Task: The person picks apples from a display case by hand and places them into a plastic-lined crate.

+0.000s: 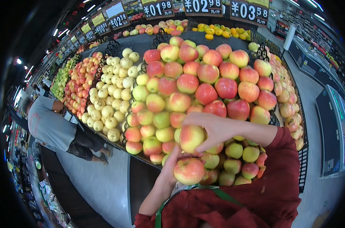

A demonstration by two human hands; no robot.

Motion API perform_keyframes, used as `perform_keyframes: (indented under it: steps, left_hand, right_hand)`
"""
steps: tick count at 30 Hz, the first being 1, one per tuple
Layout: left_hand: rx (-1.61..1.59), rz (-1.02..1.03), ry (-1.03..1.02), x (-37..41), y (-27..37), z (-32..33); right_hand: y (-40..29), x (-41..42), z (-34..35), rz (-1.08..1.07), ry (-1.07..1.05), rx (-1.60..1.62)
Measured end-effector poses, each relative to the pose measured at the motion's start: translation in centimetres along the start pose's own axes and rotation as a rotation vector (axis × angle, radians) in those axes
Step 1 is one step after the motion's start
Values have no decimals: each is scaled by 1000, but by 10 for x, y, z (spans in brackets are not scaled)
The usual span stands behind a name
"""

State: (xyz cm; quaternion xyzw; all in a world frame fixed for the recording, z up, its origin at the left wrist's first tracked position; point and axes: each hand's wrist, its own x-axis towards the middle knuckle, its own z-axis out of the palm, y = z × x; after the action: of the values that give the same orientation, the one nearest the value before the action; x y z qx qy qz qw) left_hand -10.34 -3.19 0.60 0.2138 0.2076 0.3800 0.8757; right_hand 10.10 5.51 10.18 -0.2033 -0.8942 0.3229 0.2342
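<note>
My right hand [216, 128] reaches in from the right in a dark red sleeve and grips a yellow-red apple [191, 138] between thumb and fingers. Just below it, my left hand [170, 168] holds a second red-and-yellow apple [188, 171] close to my body. Both apples are over the near edge of a sloping heap of red and yellow apples [207, 95]. Greener, yellowish apples [161, 119] lie on the left side of this heap. Part of the lower heap is hidden by my hands and sleeve.
Pale yellow pears [107, 111] lie left of black mesh dividers [99, 69]. More fruit [286, 97] fills the right side. Price signs [203, 7] hang at the back. A person in a grey shirt [48, 122] stands at the left. A freezer cabinet [329, 134] is at the right.
</note>
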Motion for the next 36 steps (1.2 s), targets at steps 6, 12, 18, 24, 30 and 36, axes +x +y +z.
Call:
perform_keyframes:
  steps: [6, 12, 18, 24, 30, 36]
  left_hand:
    - [-189, 230, 224, 6, 16, -3]
    - [-456, 297, 224, 24, 28, 8]
    - [-433, 365, 198, 23, 38, 5]
    - [-476, 406, 168, 35, 51, 12]
    - [-394, 530, 28, 50, 77, 28]
    - [-400, 547, 43, 66, 91, 27]
  right_hand:
    - [81, 78, -111, 206, 646, -261]
    - [191, 149, -209, 665, 925, -460]
    - [230, 157, -223, 865, 582, -541]
    - [175, 145, -203, 361, 804, -897]
    - [35, 112, -55, -254, -294, -161]
    - [64, 131, -68, -254, -93, -262]
